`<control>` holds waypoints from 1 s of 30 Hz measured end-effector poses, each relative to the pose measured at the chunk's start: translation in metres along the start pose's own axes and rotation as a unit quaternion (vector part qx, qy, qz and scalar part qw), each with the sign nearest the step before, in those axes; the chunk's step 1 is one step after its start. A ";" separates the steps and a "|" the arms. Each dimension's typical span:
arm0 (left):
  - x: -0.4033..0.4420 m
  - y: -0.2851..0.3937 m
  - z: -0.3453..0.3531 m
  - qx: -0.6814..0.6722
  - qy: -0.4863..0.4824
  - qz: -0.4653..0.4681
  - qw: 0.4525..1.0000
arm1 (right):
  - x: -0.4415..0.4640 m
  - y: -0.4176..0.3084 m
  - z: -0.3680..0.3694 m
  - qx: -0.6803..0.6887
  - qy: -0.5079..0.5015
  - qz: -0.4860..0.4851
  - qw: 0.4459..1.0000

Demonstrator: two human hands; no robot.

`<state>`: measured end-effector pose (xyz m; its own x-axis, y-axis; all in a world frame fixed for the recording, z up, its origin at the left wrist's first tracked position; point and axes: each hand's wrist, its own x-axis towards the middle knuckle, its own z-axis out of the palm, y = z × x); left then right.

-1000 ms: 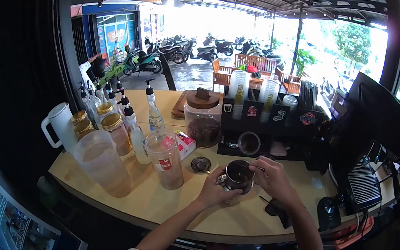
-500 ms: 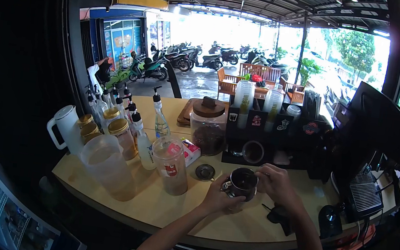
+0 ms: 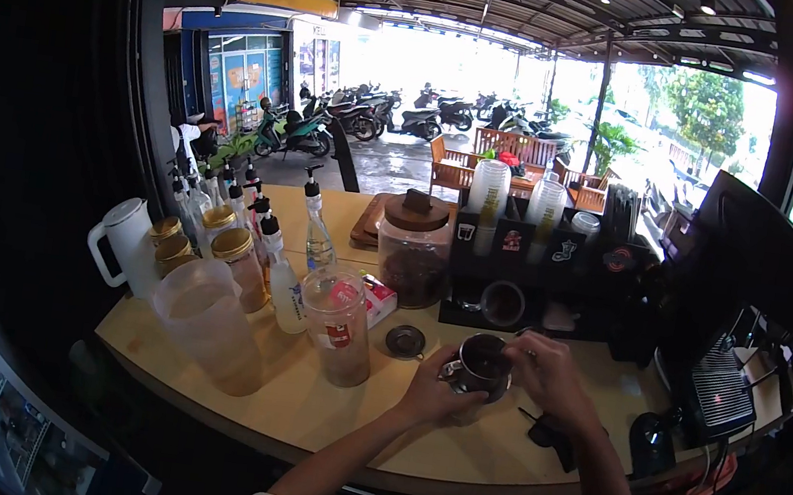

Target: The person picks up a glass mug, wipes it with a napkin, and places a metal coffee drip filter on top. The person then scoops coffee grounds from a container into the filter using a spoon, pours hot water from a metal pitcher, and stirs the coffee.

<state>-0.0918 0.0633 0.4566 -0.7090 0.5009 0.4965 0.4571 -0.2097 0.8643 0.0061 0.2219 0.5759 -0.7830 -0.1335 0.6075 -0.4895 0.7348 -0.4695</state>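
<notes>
Farthest to the left of the hands on the counter [image 3: 313, 427] are a white pitcher [image 3: 124, 244] and, nearer, a big cloudy jug [image 3: 213, 329]. Next come a pump bottle [image 3: 284, 293], a tall clear container [image 3: 336, 345] with a red label, and a pink-and-white box [image 3: 377, 300]. A jar with a wooden lid [image 3: 412, 260] stands beyond the left hand [image 3: 435, 393], and a round metal disc [image 3: 404, 342] lies closer, just past its fingers.

The left hand is curled around a metal cup [image 3: 483, 364], which sits between the two hands. The handling of the cup looks midway: it is in the grasp with something inside, while the right hand's work at the rim seems unfinished; what else remains does not show. The cup is tilted slightly, shiny at the rim and dark within; its contents can't be made out.

The right hand [image 3: 552, 373] has its fingers pinched together at the cup's right rim; whether they grip something small, I cannot tell. Beneath that wrist lies a black object [image 3: 554, 439], and well to the right stands a coffee machine [image 3: 722, 401].
</notes>
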 end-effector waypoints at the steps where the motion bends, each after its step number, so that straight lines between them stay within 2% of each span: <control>1: 0.001 -0.001 -0.001 0.012 0.001 0.007 1.000 | -0.002 -0.001 0.000 0.032 -0.015 0.011 0.999; 4: -0.006 0.001 -0.001 0.019 -0.008 -0.004 1.000 | 0.003 0.007 -0.006 -0.021 -0.015 -0.017 1.000; 8: -0.004 0.023 0.000 0.023 -0.015 -0.031 0.999 | 0.005 0.020 -0.011 0.055 -0.042 -0.021 0.997; 11: -0.017 0.032 0.008 0.209 0.164 0.092 0.960 | 0.004 0.032 -0.014 0.045 -0.041 -0.054 0.997; 12: -0.024 0.029 0.011 0.216 0.164 0.083 0.959 | 0.004 0.036 -0.013 0.033 -0.035 -0.064 0.997; 14: -0.040 0.028 0.019 0.259 0.256 0.164 0.917 | 0.002 0.038 -0.008 0.077 -0.033 -0.056 0.995; 16: -0.047 0.036 0.027 0.258 0.228 0.152 0.926 | 0.001 0.041 -0.006 0.092 -0.019 -0.115 0.989; 18: -0.044 0.046 0.037 0.333 0.167 0.133 0.918 | 0.005 0.041 -0.010 0.092 -0.026 -0.115 0.989; 21: -0.041 0.044 0.041 0.331 0.201 0.123 0.914 | 0.009 0.044 -0.007 0.074 -0.038 -0.123 0.989; 23: -0.039 0.046 0.038 0.324 0.200 0.129 0.916 | 0.003 0.041 -0.007 0.114 -0.034 -0.131 0.984; 26: -0.038 0.048 0.035 0.304 0.201 0.117 0.924 | 0.007 0.043 -0.009 0.072 -0.037 -0.130 0.988; 29: -0.031 0.053 0.033 0.294 0.203 0.111 0.927 | 0.006 0.042 -0.004 0.127 -0.051 -0.117 0.984; 30: -0.029 0.054 0.032 0.294 0.200 0.102 0.929 | 0.005 0.043 -0.001 0.110 -0.038 -0.140 0.983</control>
<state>-0.0293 0.0645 0.4860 -0.6648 0.1235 0.7368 0.7346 0.2871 0.6147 -0.0189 0.2534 0.5595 -0.6273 -0.3661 0.6874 -0.7552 0.5014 -0.4222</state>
